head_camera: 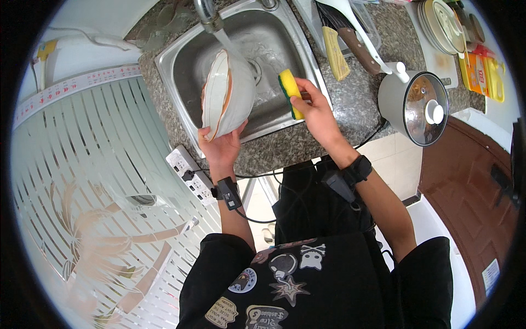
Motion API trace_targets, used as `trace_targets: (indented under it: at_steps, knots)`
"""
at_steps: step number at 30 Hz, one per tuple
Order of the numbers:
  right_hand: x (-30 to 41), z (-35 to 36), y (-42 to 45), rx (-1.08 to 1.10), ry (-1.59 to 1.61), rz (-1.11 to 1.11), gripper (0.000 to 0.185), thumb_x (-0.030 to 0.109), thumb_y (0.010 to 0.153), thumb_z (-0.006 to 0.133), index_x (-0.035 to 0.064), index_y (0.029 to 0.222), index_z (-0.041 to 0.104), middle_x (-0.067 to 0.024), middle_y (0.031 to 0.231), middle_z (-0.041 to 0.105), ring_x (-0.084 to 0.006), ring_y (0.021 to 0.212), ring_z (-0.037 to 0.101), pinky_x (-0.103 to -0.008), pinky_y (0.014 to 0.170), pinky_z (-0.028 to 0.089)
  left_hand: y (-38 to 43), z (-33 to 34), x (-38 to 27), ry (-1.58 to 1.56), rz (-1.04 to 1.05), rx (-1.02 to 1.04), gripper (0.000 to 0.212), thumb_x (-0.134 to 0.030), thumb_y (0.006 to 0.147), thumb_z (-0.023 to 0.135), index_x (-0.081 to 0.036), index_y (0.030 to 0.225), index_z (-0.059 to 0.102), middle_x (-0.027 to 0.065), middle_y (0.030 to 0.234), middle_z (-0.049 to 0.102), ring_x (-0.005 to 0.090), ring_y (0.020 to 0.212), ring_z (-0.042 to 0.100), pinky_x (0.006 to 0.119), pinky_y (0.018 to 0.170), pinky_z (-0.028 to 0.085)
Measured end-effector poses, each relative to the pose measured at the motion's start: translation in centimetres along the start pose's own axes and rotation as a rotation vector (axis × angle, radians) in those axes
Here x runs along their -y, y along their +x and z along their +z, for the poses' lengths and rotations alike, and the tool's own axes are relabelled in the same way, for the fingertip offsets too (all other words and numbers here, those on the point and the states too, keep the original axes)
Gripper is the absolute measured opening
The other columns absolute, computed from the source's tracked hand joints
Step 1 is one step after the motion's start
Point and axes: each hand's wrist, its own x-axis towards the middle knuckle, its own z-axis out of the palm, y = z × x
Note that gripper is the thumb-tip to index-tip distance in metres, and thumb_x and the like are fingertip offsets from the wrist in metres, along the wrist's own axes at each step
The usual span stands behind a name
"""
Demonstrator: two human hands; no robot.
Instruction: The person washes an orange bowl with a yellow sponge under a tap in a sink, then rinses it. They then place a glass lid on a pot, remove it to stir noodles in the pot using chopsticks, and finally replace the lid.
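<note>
My left hand point(224, 144) grips the lower rim of a white bowl point(240, 94) with an orange-brown edge. The bowl is tilted on its side over the stainless steel sink point(187, 105), its inside facing left. Water runs from the metal faucet point(210, 18) towards the bowl's upper part and into the basin. My right hand point(314, 109) holds a yellow sponge with a green scouring side point(291, 92) between thumb and fingers, over the sink's right side, apart from the bowl. The fingers behind the bowl are partly hidden.
Right of the sink lie knives with a yellow handle point(335, 53) and a brown handle point(357, 49). A lidded electric pot point(394, 100) stands near the counter's edge. Stacked plates point(429, 28) are farther right. A power strip point(191, 174) and cables hang by the front edge.
</note>
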Motion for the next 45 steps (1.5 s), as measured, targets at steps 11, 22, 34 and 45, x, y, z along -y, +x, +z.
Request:
trace_targets:
  at_steps: [11, 22, 34, 45]
  knots:
    - [-1.0, 0.0, -0.1, 0.023, 0.003, -0.007, 0.036, 0.008, 0.090, 0.058, 0.0017, 0.125, 0.054, -0.0170, 0.116, 0.053, -0.0278, 0.105, 0.057, -0.0339, 0.093, 0.044, 0.9, 0.3, 1.0, 0.250, 0.117, -0.032, 0.076, -0.038, 0.075, 0.056, -0.004, 0.141, 0.041, 0.0199, 0.132, 0.053, 0.0392, 0.107, 0.062, 0.040, 0.074, 0.063]
    - [1.6, 0.4, 1.6, -0.050, -0.139, -0.014, 0.040, 0.008, 0.088, 0.060, 0.0016, 0.127, 0.053, -0.0194, 0.114, 0.054, -0.0325, 0.105, 0.058, -0.0369, 0.092, 0.046, -2.8, 0.9, 0.1, 0.580, 0.457, -0.218, 0.074, -0.024, 0.075, 0.054, -0.005, 0.143, 0.033, 0.0138, 0.140, 0.045, 0.0311, 0.128, 0.047, 0.053, 0.100, 0.045]
    - [2.6, 3.3, 6.4, 0.006, -0.490, -0.147, 0.040, 0.008, 0.087, 0.061, 0.0036, 0.126, 0.055, -0.0212, 0.111, 0.055, -0.0368, 0.100, 0.059, -0.0392, 0.088, 0.048, -5.9, -0.5, -0.7, 0.803, 0.708, -0.269, 0.076, -0.006, 0.069, 0.055, -0.001, 0.141, 0.032, 0.0132, 0.133, 0.047, 0.0255, 0.121, 0.051, 0.038, 0.095, 0.049]
    - [1.9, 4.9, 8.4, 0.117, -0.006, 0.330, 0.039, 0.020, 0.091, 0.060, -0.0012, 0.124, 0.055, -0.0082, 0.102, 0.061, -0.0178, 0.092, 0.058, -0.0305, 0.081, 0.045, -3.7, 2.9, 0.6, 0.934, 0.927, -0.448, 0.086, 0.010, 0.068, 0.048, -0.001, 0.149, 0.021, 0.0134, 0.139, 0.040, 0.0235, 0.124, 0.044, 0.033, 0.106, 0.033]
